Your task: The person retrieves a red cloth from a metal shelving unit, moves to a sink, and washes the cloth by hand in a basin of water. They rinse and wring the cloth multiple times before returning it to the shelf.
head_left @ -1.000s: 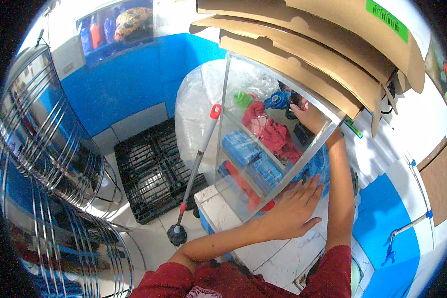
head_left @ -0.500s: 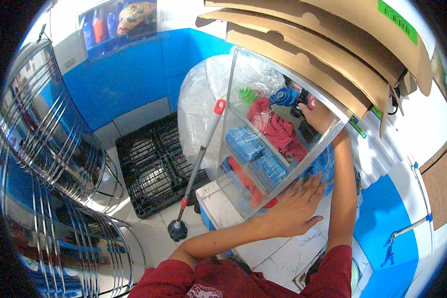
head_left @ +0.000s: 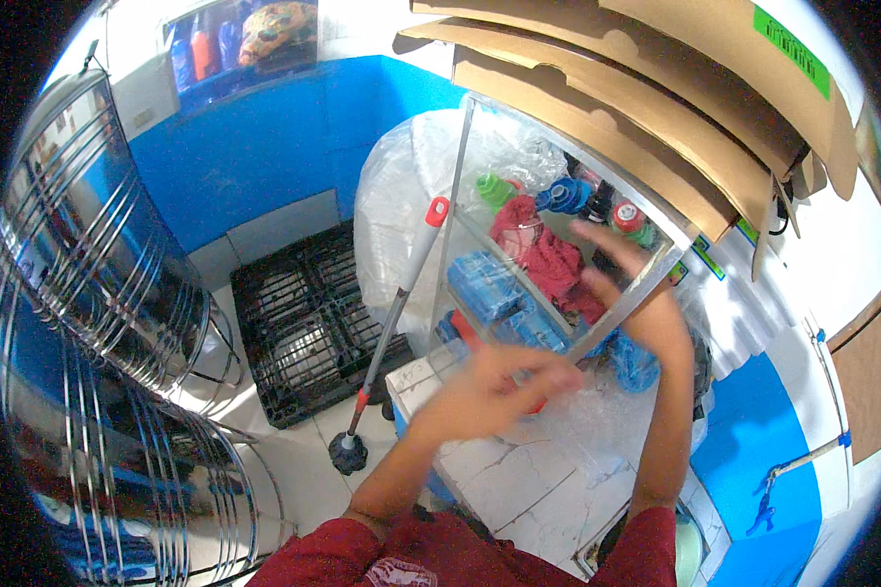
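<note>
A glass display case [head_left: 460, 210] with clear panes and a metal frame stands in front of me. Through its open side my right hand [head_left: 651, 308] reaches in, its fingers apart with nothing between them. Close to those fingers are a red-capped bottle [head_left: 625, 213] and a crumpled red cloth [head_left: 548, 256]. Farther back sit a blue plastic item [head_left: 564, 195] and a green one [head_left: 495, 190]. On the lower shelf lie blue packs [head_left: 483, 284]. My left hand [head_left: 494, 391], smeared by motion, hovers before the case's lower front; its grip is unclear.
Flattened cardboard [head_left: 597, 137] is stacked on the case. To its left are a big clear plastic bag [head_left: 392, 205], a grey pole with a red end [head_left: 401, 293] and a black plastic pallet [head_left: 299, 333]. Shiny metal cylinders [head_left: 137, 254] stand far left; a blue tap [head_left: 765, 504] is right.
My right hand has come away from the dark item by the red-capped bottle and drawn toward me, fingers opened. My left hand has moved left from the case's front edge.
</note>
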